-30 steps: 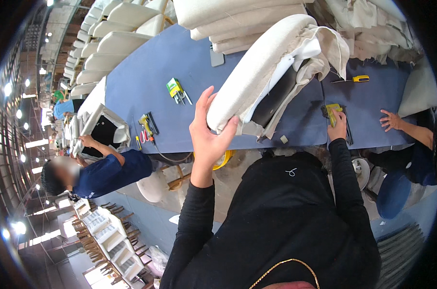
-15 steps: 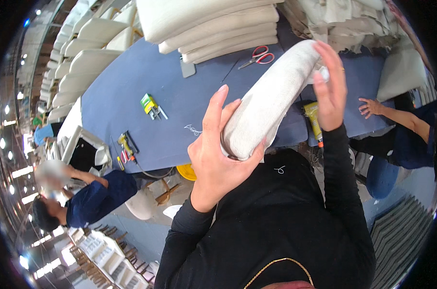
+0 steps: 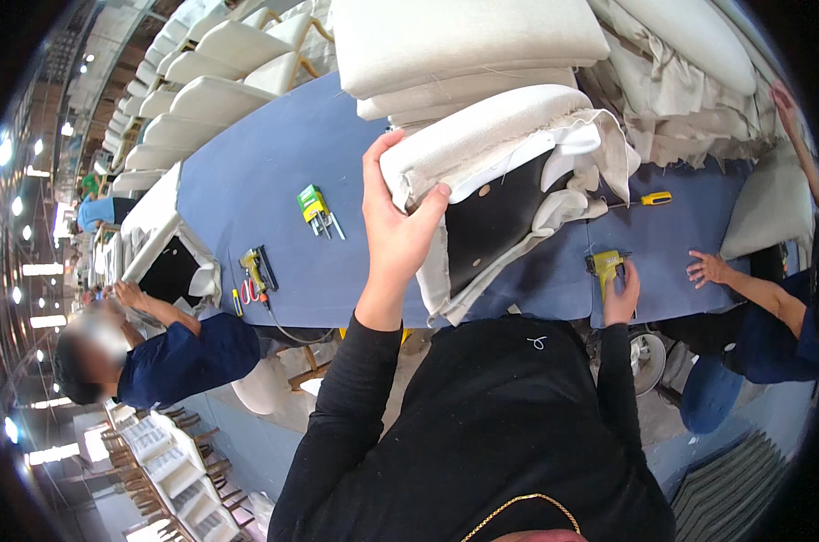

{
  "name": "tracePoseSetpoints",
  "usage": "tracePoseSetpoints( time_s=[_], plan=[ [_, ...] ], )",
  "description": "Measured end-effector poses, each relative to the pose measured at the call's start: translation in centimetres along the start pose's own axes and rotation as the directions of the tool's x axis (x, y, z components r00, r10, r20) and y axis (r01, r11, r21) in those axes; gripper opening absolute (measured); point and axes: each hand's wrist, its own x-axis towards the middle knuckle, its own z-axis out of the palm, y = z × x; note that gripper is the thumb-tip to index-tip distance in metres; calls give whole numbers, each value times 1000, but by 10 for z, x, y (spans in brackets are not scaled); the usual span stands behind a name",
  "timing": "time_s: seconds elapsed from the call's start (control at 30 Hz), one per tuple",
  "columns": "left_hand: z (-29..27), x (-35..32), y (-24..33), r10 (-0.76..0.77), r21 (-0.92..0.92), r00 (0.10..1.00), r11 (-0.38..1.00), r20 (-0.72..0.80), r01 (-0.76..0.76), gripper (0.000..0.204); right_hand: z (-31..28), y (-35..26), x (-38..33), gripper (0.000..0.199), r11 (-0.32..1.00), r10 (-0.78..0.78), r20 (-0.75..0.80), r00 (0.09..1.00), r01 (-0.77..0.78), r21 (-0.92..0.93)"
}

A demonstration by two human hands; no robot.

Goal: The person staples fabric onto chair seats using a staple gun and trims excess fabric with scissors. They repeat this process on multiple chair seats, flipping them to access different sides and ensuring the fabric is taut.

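My left hand [image 3: 396, 226] grips the near left corner of a cream fabric-covered seat cushion [image 3: 482, 126], thumb on the edge and fingers round the side. The cushion is tilted up, showing its black underside with loose fabric edges hanging along the rim. My right hand [image 3: 622, 296] is closed around a yellow-green staple gun [image 3: 605, 263] lying at the table's near edge, right of the cushion. A screwdriver [image 3: 655, 199] with a yellow handle lies just beyond the gun, its tip hidden by fabric.
Cream cushions [image 3: 463, 36] are stacked at the back of the blue table [image 3: 274, 135]. Loose fabric [image 3: 671, 108] is heaped at the back right. A green box [image 3: 313, 204] and another staple gun [image 3: 257, 268] lie left. Co-workers are on both sides, one resting a hand [image 3: 709, 269] nearby.
The cushion has turned so its black underside shows, still in my left hand. My right hand has let go of it and moved down to the staple gun.
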Motion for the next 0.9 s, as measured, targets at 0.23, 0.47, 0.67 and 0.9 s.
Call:
tracePoseSetpoints(
  time_s=[0.23,0.47,0.67,0.9],
  plan=[
    [13,-13,2,96,167,990,983,-100,-79,58,4,33,-41,95,893,66,227,972,44,-447],
    [26,-27,8,201,236,979,950,33,-203,60,6,20,14,61,927,329,286,900,-250,-279],
    [16,-43,15,128,222,989,965,70,-140,66,-63,-220,-4,30,580,130,678,724,-610,540],
    [11,-53,18,100,235,988,964,118,-126,70,-59,-332,-63,35,463,-237,625,744,-479,745]
  ],
)
